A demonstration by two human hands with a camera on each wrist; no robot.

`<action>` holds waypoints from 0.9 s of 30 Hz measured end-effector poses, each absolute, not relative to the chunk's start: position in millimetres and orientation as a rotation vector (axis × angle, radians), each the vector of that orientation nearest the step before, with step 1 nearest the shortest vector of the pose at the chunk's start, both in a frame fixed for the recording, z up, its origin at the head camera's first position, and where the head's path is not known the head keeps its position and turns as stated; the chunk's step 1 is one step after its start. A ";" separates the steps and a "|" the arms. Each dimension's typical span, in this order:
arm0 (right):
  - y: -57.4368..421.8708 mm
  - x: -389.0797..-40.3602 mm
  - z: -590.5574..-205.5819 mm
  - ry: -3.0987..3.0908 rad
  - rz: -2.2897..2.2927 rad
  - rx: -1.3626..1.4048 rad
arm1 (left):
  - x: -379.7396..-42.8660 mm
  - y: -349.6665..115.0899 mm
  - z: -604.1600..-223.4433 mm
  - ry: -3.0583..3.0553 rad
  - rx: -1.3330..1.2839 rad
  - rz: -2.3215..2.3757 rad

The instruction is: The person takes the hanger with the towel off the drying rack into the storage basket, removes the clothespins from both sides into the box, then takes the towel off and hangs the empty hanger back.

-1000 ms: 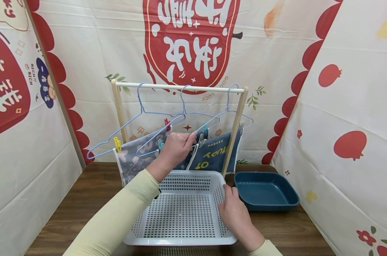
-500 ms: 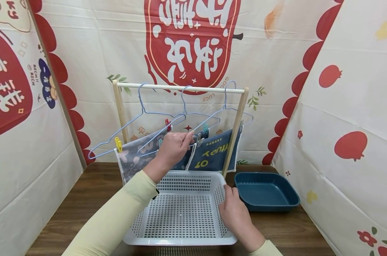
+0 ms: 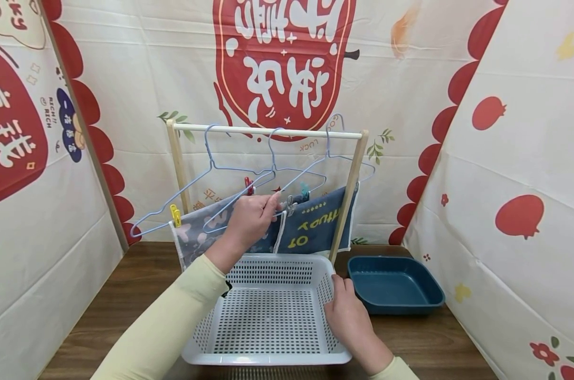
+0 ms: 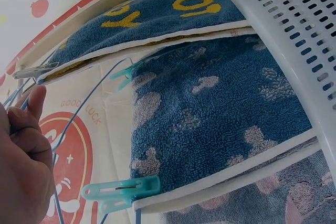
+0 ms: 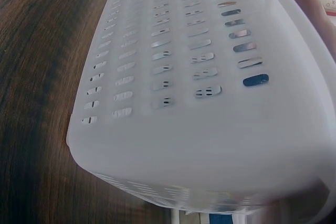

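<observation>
My left hand (image 3: 251,216) grips the near lower corner of the rightmost blue wire hanger (image 3: 311,168). From this hanger hangs a dark blue towel with yellow letters (image 3: 311,226), held by a grey clothespin (image 4: 35,71) near my fingers. The hanger's hook rises above the white rod of the drying rack (image 3: 249,129); whether it touches the rod I cannot tell. My right hand (image 3: 351,319) holds the right rim of the white perforated basket (image 3: 268,360). A patterned dark blue towel (image 4: 210,108) hangs beside it with a teal clothespin (image 4: 122,191).
A grey patterned towel (image 3: 199,227) hangs at the rack's left with a yellow clothespin (image 3: 175,215) and a red one. Right of the basket, a dark blue tray (image 3: 393,307) stands on the wooden table (image 3: 125,295). Printed cloth (image 3: 515,158) walls surround the table.
My left hand has moved slightly left and down with the rightmost hanger. Its hook has shifted left and up, and the lettered towel has moved along. My right hand and the basket stay put.
</observation>
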State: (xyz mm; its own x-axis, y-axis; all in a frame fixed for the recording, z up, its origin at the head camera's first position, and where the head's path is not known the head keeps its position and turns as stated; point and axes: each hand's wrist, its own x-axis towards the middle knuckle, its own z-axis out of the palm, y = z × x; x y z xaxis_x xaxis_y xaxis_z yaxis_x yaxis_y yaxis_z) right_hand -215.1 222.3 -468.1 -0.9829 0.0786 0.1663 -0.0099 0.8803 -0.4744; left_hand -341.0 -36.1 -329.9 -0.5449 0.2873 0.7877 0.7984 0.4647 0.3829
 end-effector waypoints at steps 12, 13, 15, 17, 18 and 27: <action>221.0 -214.3 -467.1 -2.861 0.718 -0.049 | -334.3 -47.0 -330.1 -2.044 -0.890 -1.075; 221.0 -214.5 -467.0 -2.861 0.720 -0.048 | -334.0 -48.0 -330.1 -2.040 -0.893 -1.073; 220.9 -214.8 -467.0 -2.861 0.724 -0.049 | -332.9 -50.4 -329.8 -2.030 -0.899 -1.069; 220.8 -215.1 -467.1 -2.862 0.726 -0.049 | -331.5 -52.9 -329.7 -2.024 -0.900 -1.074; 220.8 -215.2 -467.0 -2.862 0.729 -0.047 | -330.7 -54.2 -329.4 -2.023 -0.902 -1.075; 220.8 -215.3 -467.5 -2.863 0.738 -0.047 | -324.9 -65.3 -327.1 -2.018 -0.894 -1.046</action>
State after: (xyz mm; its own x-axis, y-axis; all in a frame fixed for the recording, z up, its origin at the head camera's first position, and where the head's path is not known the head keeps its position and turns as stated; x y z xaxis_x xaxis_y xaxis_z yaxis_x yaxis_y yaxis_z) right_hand -215.3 220.8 -467.5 -0.9825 0.0766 0.1698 -0.0150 0.8760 -0.4821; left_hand -324.9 -65.3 -327.1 -0.5288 0.2584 0.8084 0.8097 0.4393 0.3892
